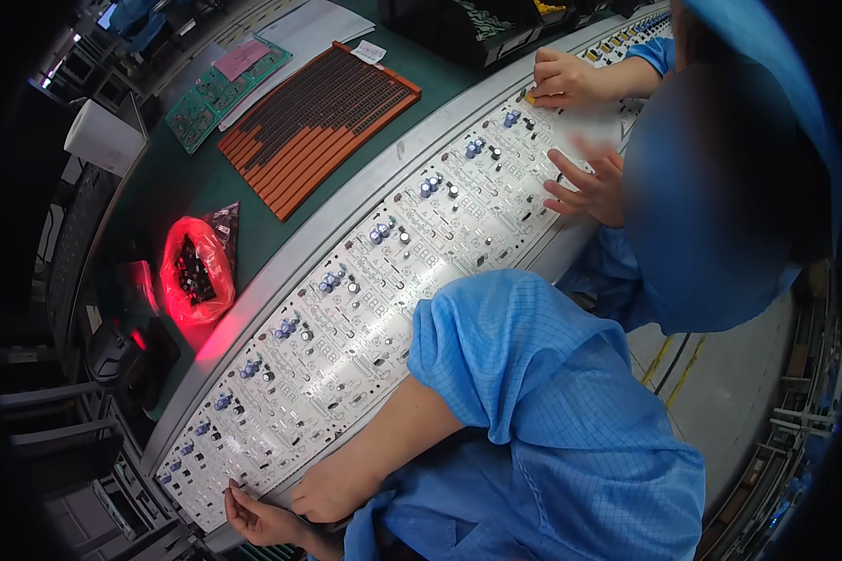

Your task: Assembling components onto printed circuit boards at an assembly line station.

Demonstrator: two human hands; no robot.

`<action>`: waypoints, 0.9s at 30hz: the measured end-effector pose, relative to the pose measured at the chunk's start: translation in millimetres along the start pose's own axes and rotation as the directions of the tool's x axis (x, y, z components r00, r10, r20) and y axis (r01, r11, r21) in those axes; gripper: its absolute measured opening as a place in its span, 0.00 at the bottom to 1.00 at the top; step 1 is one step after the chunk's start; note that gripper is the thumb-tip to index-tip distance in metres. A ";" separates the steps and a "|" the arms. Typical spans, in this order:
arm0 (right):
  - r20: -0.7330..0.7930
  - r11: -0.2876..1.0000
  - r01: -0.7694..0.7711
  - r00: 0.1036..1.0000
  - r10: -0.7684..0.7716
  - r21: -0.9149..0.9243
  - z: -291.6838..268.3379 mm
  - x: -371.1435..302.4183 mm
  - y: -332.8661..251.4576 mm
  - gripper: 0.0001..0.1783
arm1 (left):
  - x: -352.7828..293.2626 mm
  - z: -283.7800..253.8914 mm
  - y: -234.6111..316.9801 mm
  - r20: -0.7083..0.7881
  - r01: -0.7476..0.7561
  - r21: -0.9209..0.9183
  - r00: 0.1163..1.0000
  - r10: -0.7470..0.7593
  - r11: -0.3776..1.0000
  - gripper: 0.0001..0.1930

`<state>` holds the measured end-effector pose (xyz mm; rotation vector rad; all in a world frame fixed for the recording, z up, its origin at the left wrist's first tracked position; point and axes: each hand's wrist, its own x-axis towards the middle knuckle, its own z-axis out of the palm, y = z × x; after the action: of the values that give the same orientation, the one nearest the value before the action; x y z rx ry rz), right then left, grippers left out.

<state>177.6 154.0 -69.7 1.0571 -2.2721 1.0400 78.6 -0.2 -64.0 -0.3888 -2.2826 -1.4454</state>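
A long white circuit-board panel point(365, 309) stretches diagonally across the bench, with rows of blue and black capacitors point(380, 234) standing on it. At its near lower-left end my left hand point(257, 520) pinches a small dark electronic component point(232, 483) between thumb and fingertips, just over the board edge. Close beside it, my right hand point(335, 490) is curled at the board's near edge, the forearm reaching in from a blue sleeve point(524, 355). Whatever its bent fingers may hold is hidden.
A co-worker's hands point(571, 82) work over the panel's far right end. Beyond the metal rail lie an orange-brown slotted tray point(295, 182) of dark parts, green circuit boards point(196, 112) with pink paper, and a red-lit plastic bag point(173, 280) of black components. A white cylinder point(105, 137) stands far left.
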 end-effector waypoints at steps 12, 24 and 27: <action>0.055 0.997 0.023 0.998 -0.019 -0.070 -2.7 -2.1 2.2 0.09 | 0.8 -1.7 -6.1 0.019 -0.028 -0.002 0.999 0.028 1.000 0.11; 0.069 0.999 0.026 0.997 -0.028 0.023 3.9 -3.4 5.7 0.09 | -7.9 3.6 19.3 0.003 -0.076 0.090 0.997 0.076 0.993 0.17; 0.021 0.989 -0.022 1.000 0.019 0.145 1.0 -2.4 1.7 0.11 | -1.6 -7.1 15.8 0.014 -0.070 0.165 0.998 0.069 0.984 0.17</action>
<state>177.7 155.1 -72.7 1.1072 -2.2551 1.2245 88.3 0.1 -49.6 -0.4196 -2.3498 -1.2116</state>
